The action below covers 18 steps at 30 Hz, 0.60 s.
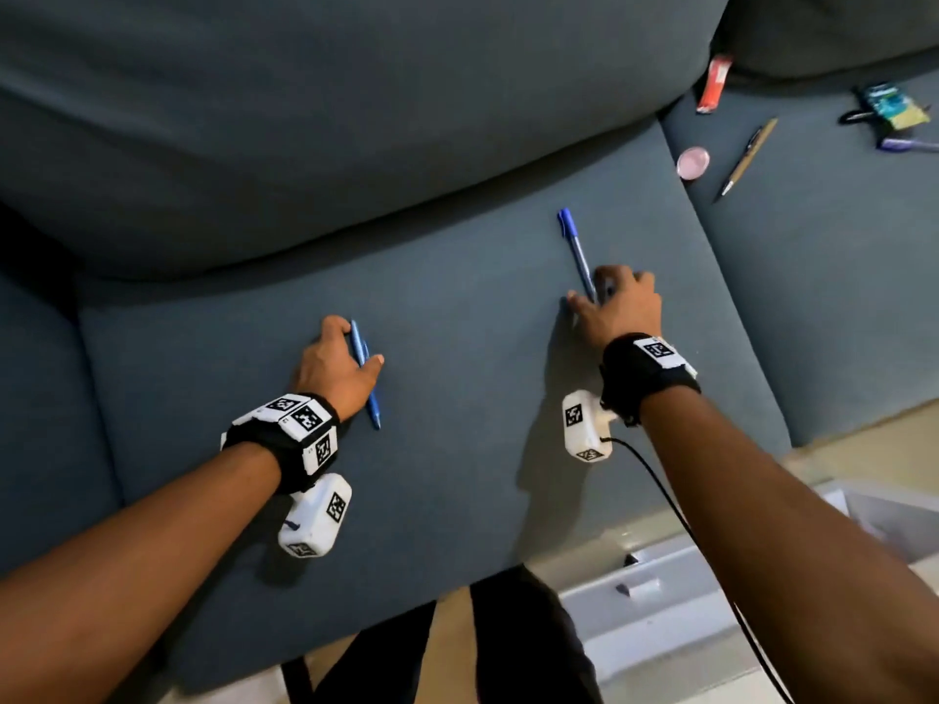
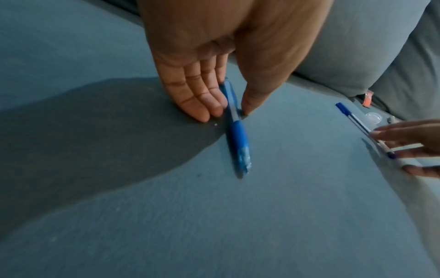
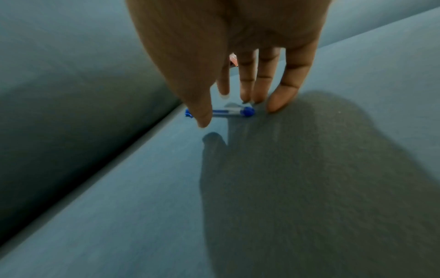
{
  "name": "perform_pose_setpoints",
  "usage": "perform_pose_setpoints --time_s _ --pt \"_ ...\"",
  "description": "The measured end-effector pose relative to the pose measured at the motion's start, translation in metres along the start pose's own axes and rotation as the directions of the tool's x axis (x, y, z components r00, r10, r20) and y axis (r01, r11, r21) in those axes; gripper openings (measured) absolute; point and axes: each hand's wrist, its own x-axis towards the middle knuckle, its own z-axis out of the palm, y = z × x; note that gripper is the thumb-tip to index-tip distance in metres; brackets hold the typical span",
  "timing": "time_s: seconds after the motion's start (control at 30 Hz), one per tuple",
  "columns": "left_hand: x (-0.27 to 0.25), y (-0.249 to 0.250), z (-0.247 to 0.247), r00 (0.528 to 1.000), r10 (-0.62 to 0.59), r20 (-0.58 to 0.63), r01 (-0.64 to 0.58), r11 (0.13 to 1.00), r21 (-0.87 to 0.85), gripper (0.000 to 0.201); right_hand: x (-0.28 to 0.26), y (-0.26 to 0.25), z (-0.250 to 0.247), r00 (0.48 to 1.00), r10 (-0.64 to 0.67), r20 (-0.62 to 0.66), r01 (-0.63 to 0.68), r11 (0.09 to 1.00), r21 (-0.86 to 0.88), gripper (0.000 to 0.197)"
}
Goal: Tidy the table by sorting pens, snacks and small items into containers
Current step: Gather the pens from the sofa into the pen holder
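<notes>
Both hands are down on the seat cushion (image 1: 457, 449), each on its own pen. The left hand (image 1: 333, 365) has a blue pen (image 1: 365, 370) between the thumb and the straight fingers (image 2: 202, 97). The thumb touches one side and the fingers the other, a pinch just closing on a pen that lies on the fabric. Its long axis runs away from the person, along the hand's own line, with the grip end sticking out toward the wrist.

The right hand (image 1: 617, 304) is spread over the near end of a clear pen (image 1: 576, 249), whose blue cap points toward the backrest (image 1: 355, 119). The thumb and fingers straddle the barrel, but I cannot tell if they grip it, because the wrist view is blurred.

Each pen lies under its own hand, so neither needs to cross over.

A grey bin (image 1: 660, 602) shows below the cushion's front edge, cut off by the frame. Its inside is hidden. Beyond the cushion's right seam lie more pens and small items, too small to name.
</notes>
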Motion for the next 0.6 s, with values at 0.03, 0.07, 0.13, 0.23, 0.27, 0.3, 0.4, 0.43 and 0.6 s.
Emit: perform_pose_setpoints --time_s 0.03,0.07,0.13,0.23,0.27,0.3,0.4,0.43,0.6 --pt "0.003 0.003 0.001 1.0 -0.002 0.015 0.002 1.0 0.009 0.042 0.007 0.003 0.002 1.0 -0.002 0.02 0.002 1.0 -0.006 0.047" --pt "0.007 0.007 0.002 1.0 -0.002 0.026 0.001 1.0 0.019 0.039 0.013 0.005 0.003 1.0 -0.008 0.018 0.008 1.0 -0.001 0.044" --pt "0.011 0.02 0.003 0.999 0.011 0.036 -0.012 1.0 0.025 0.034 0.019 0.008 0.004 1.0 -0.02 -0.001 0.02 1.0 -0.001 0.037" --pt "0.015 0.047 0.011 0.997 0.063 0.05 -0.062 0.998 -0.011 0.026 0.028 0.01 0.002 0.998 -0.01 0.054 0.011 1.0 -0.013 0.027" --pt "0.016 0.058 0.016 0.996 0.079 0.051 -0.077 0.995 -0.057 0.022 0.03 0.01 0.001 0.996 0.005 0.091 -0.003 1.0 -0.019 0.024" --pt "0.018 0.075 0.025 0.995 0.084 0.058 -0.075 0.987 -0.145 0.02 0.034 0.012 -0.001 0.991 0.025 0.131 -0.024 1.0 -0.014 0.021" --pt "0.022 0.131 0.053 0.99 0.073 0.122 -0.015 0.909 -0.417 0.024 0.038 0.017 -0.011 0.975 0.07 0.211 -0.095 0.99 0.108 0.015" --pt "0.021 0.151 0.063 0.988 0.073 0.133 0.0 0.876 -0.481 0.026 0.038 0.019 -0.014 0.969 0.066 0.238 -0.117 0.972 0.205 0.013" --pt "0.013 0.25 0.11 0.977 0.111 0.183 0.038 0.75 -0.66 0.01 0.033 0.037 -0.039 0.938 -0.083 0.338 -0.093 0.877 0.472 0.007"
